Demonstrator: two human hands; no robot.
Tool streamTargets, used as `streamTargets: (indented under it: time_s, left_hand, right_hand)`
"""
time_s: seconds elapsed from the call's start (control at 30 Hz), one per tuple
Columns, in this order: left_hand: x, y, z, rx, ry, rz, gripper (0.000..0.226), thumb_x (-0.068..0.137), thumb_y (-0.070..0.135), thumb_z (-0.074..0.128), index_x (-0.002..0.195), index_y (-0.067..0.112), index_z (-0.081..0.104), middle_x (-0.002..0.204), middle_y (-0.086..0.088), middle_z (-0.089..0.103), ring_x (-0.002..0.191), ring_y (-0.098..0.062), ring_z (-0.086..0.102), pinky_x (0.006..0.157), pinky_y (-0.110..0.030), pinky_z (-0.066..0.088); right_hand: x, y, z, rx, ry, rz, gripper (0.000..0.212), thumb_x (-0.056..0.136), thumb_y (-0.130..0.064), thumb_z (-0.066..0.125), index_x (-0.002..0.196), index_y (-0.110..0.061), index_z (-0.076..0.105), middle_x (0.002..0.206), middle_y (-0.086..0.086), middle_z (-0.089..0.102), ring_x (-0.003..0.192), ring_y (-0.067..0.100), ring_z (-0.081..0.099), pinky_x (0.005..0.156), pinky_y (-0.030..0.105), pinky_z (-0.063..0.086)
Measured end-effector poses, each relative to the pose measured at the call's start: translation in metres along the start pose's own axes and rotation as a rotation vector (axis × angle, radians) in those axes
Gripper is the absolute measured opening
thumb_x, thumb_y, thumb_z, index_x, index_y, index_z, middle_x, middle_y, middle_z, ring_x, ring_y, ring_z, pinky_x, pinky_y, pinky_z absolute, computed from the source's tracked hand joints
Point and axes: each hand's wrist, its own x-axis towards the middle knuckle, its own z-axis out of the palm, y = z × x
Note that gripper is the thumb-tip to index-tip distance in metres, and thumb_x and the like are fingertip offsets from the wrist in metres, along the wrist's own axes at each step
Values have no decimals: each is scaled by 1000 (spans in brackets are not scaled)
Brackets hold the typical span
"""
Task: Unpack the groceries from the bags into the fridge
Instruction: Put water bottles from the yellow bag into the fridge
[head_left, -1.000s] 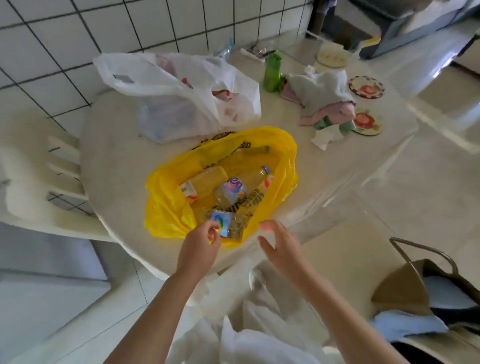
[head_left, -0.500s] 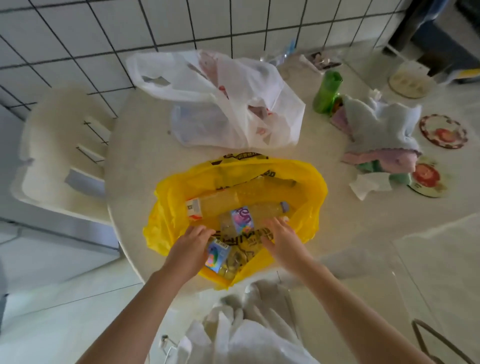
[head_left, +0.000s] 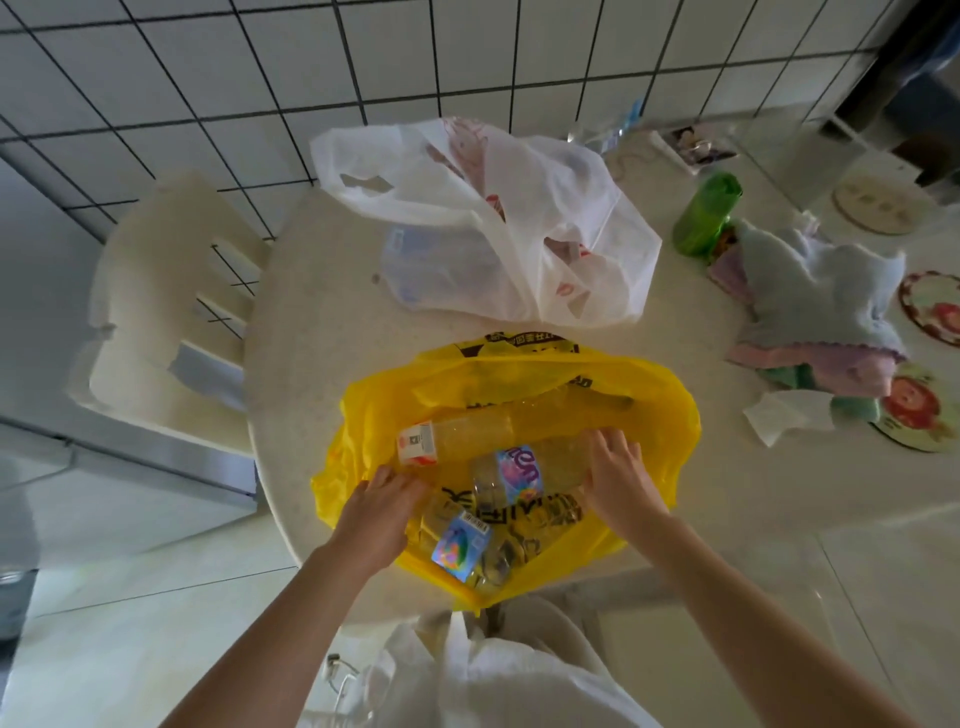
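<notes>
An open yellow plastic bag (head_left: 660, 395) lies on the round table (head_left: 322, 332) in front of me, with several clear plastic bottles inside. One bottle with a purple label (head_left: 519, 475) lies in the middle, one with a red and white label (head_left: 457, 434) behind it, one with a rainbow label (head_left: 460, 545) nearest me. My left hand (head_left: 376, 512) rests on the bag's left inner side beside the rainbow-label bottle. My right hand (head_left: 618, 480) reaches into the bag and touches the right end of the purple-label bottle. A white plastic bag (head_left: 493, 223) with items inside lies further back.
A green bottle (head_left: 706, 213), folded cloths (head_left: 821, 301), a paper napkin (head_left: 784, 421) and round coasters (head_left: 932, 306) sit on the right of the table. A white plastic chair (head_left: 171, 312) stands at the left against the tiled wall (head_left: 260, 78).
Both hands have moved forward from the table's near edge into the yellow bag. The right hand has gone deepest, up to the purple-label bottle. The view has shifted left.
</notes>
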Motion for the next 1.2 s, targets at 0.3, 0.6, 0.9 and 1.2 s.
streamTargets:
  time_s: [0.3, 0.6, 0.9, 1.2]
  left_hand:
    - [12, -3, -13, 154, -91, 14, 73, 68, 33, 83, 130, 27, 44, 140, 9, 44, 129, -21, 32, 103, -37, 35]
    - [12, -5, -49, 160, -24, 116, 89, 56, 59, 81, 135, 34, 47, 141, 15, 47, 130, -16, 40, 98, -36, 32]
    - [0, 1, -77, -172, 82, 131, 71, 54, 47, 87, 117, 33, 59, 114, 15, 46, 95, -14, 59, 73, -28, 53]
    - [4, 21, -59, -529, 359, 194, 73, 53, 19, 91, 118, 22, 59, 112, 13, 53, 100, -11, 57, 78, -14, 48]
  right_hand:
    - [31, 10, -3, -140, -194, 102, 43, 95, -20, 52, 136, -14, 39, 135, 11, 43, 123, 31, 43, 106, 40, 35]
    - [45, 17, -37, -57, -108, -49, 29, 96, -8, 47, 119, -15, 64, 118, 5, 61, 115, 24, 49, 97, 30, 37]
    - [22, -20, -100, 122, -5, -161, 33, 77, -20, 75, 108, -19, 62, 98, -4, 46, 92, 14, 45, 67, 18, 29]
    - [-9, -61, -93, 219, 34, -297, 37, 81, -16, 72, 116, -20, 58, 111, -6, 42, 102, 10, 46, 70, 5, 36]
